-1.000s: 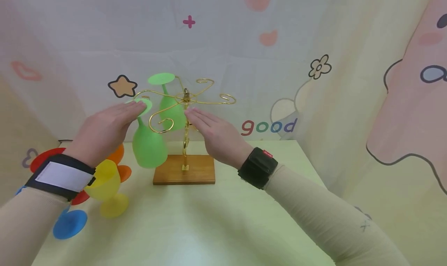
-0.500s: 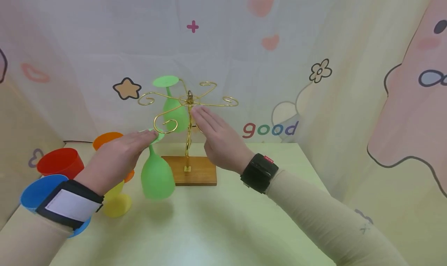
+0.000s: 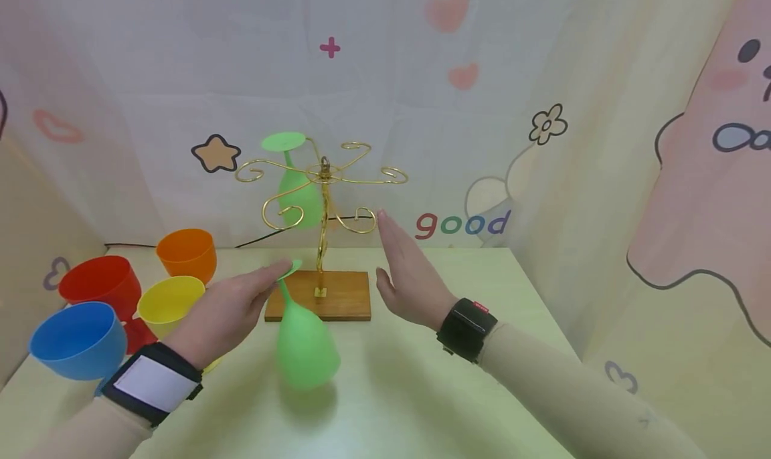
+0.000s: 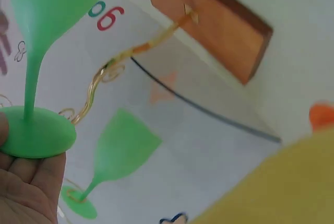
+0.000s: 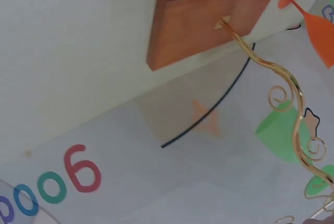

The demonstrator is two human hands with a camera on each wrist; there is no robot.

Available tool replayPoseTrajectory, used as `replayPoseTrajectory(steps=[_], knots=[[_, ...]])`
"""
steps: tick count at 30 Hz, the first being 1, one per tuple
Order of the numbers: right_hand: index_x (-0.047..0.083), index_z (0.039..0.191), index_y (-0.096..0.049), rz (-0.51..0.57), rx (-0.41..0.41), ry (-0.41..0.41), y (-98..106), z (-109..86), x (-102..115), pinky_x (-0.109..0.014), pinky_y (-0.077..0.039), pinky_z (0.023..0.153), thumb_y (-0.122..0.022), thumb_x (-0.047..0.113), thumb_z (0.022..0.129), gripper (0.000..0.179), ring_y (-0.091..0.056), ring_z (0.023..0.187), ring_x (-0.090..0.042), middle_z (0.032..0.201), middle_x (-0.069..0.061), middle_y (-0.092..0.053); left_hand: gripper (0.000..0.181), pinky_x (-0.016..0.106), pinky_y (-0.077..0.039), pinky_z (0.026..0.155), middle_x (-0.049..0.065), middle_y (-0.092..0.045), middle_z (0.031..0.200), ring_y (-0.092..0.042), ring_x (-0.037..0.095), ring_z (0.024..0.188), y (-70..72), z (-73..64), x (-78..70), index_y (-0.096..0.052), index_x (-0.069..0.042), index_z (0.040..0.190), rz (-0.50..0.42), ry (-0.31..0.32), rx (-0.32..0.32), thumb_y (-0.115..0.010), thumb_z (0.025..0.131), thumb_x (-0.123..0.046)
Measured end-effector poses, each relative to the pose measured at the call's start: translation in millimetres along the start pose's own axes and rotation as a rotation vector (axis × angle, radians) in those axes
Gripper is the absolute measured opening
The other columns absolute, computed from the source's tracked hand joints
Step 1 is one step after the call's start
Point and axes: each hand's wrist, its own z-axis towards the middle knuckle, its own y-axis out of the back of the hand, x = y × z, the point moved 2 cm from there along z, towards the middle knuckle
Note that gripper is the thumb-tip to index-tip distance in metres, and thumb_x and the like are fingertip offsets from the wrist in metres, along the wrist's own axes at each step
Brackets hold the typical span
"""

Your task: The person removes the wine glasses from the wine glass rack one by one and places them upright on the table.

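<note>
My left hand [image 3: 223, 312] pinches the round foot of a green plastic goblet [image 3: 308, 348], which hangs bowl-down above the table, left of centre. In the left wrist view the thumb and fingers grip the edge of that foot [image 4: 44, 138]. Behind it stands a gold wire goblet rack [image 3: 323, 235] with curled hooks on a wooden base [image 3: 349, 306]. A second green goblet [image 3: 301, 201] hangs upside down from a rear hook. My right hand [image 3: 415, 282] is beside the front right hook, its fingers straight and holding nothing.
On the left of the table stand a blue goblet [image 3: 78, 342], a red goblet [image 3: 102, 285], a yellow goblet [image 3: 171, 302] and an orange goblet [image 3: 187, 251], bowls up. My left forearm passes in front of some. A printed curtain [image 3: 385, 111] closes off the back.
My left hand has brought the green goblet down and to the right, away from the rack's left hook. My right hand has shifted right and slightly down, off the rack's centre.
</note>
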Motion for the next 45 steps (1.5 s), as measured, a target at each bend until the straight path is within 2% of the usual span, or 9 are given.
replayPoseTrajectory(steps=[3,6,10,13,18,25,31,38,45], knots=[[-0.001,0.152,-0.005,0.007,0.025,-0.019,-8,-14.9,-7,-0.053,-0.027,0.115,-0.055,0.014,0.088,0.082,-0.009,0.143,-0.023,0.158,-0.018,-0.014,0.041,0.034,-0.061,0.064,0.014,-0.072,0.099,-0.064,0.019,0.071,-12.9,-6.1,2.0,-0.052,-0.012,0.138,-0.132,0.102,0.015,-0.053,0.097,-0.01],[0.0,0.152,-0.008,0.013,0.026,-0.01,-11,-24.9,-11,-0.055,-0.027,0.114,-0.056,0.017,0.089,0.081,-0.009,0.143,-0.024,0.158,-0.018,-0.016,0.037,0.028,-0.045,0.045,0.014,-0.067,0.086,-0.044,0.014,0.051,-27.8,-11.9,5.0,-0.053,-0.007,0.136,-0.282,0.201,0.023,-0.048,0.099,-0.013],[0.002,0.153,-0.008,0.022,0.028,-0.002,-12,-30.2,-15,-0.053,-0.025,0.116,-0.055,0.02,0.091,0.08,-0.01,0.143,-0.025,0.159,-0.015,-0.014,0.038,0.045,-0.058,0.076,0.022,-0.064,0.117,-0.061,0.025,0.084,-49.2,-20.0,12.2,-0.052,-0.001,0.135,-0.478,0.343,0.047,-0.042,0.103,-0.018],[0.004,0.153,-0.009,0.031,0.04,0.006,-11,-31.8,-15,-0.053,-0.024,0.116,-0.054,0.022,0.092,0.078,-0.01,0.143,-0.024,0.159,-0.013,-0.014,0.043,0.061,-0.044,0.098,0.022,-0.057,0.131,-0.054,0.03,0.113,-65.1,-26.7,21.4,-0.049,-0.002,0.137,-0.623,0.478,0.097,-0.038,0.104,-0.026],[0.004,0.153,-0.015,0.068,0.016,0.082,-10,-36.0,-12,-0.053,-0.024,0.116,-0.049,0.028,0.094,0.071,-0.015,0.142,-0.029,0.157,-0.017,-0.022,0.045,0.051,-0.048,0.098,0.019,-0.056,0.125,-0.056,0.026,0.105,-88.8,-36.3,31.0,-0.046,-0.002,0.139,-0.854,0.678,0.153,-0.035,0.104,-0.03],[0.0,0.149,-0.027,0.089,-0.05,0.258,-4,-34.7,6,-0.053,-0.022,0.116,-0.024,0.048,0.1,0.069,-0.021,0.14,-0.03,0.155,-0.017,-0.028,0.042,0.031,-0.054,0.082,0.01,-0.06,0.107,-0.055,0.016,0.09,-116.2,-44.1,28.9,-0.05,0.003,0.131,-1.155,0.857,0.201,-0.031,0.106,-0.025],[-0.006,0.145,-0.031,0.065,-0.071,0.39,0,-27.1,23,-0.051,-0.025,0.116,-0.027,0.051,0.098,0.074,-0.025,0.139,-0.029,0.152,-0.019,-0.034,0.037,0.027,-0.051,0.077,0.004,-0.057,0.092,-0.053,0.014,0.084,-125.0,-43.2,18.8,-0.05,0.006,0.124,-1.275,0.93,0.188,-0.029,0.105,-0.019],[-0.007,0.143,-0.035,0.08,-0.063,0.459,-1,-21.9,32,-0.046,-0.029,0.116,-0.032,0.047,0.098,0.07,-0.027,0.138,-0.026,0.149,-0.019,-0.038,0.044,0.041,-0.049,0.099,0.029,-0.05,0.133,-0.056,0.022,0.11,-129.8,-40.7,10.7,-0.035,0.01,0.14,-1.369,0.976,0.151,-0.024,0.106,-0.015],[-0.006,0.14,-0.041,0.094,-0.032,0.524,-8,-22.1,36,-0.044,-0.031,0.115,-0.041,0.039,0.097,0.062,-0.03,0.137,-0.024,0.143,-0.02,-0.046,0.047,0.046,-0.04,0.105,0.034,-0.036,0.143,-0.044,0.032,0.125,-128.9,-37.7,10.0,-0.025,0.013,0.143,-1.421,0.993,0.16,-0.02,0.106,-0.015]])
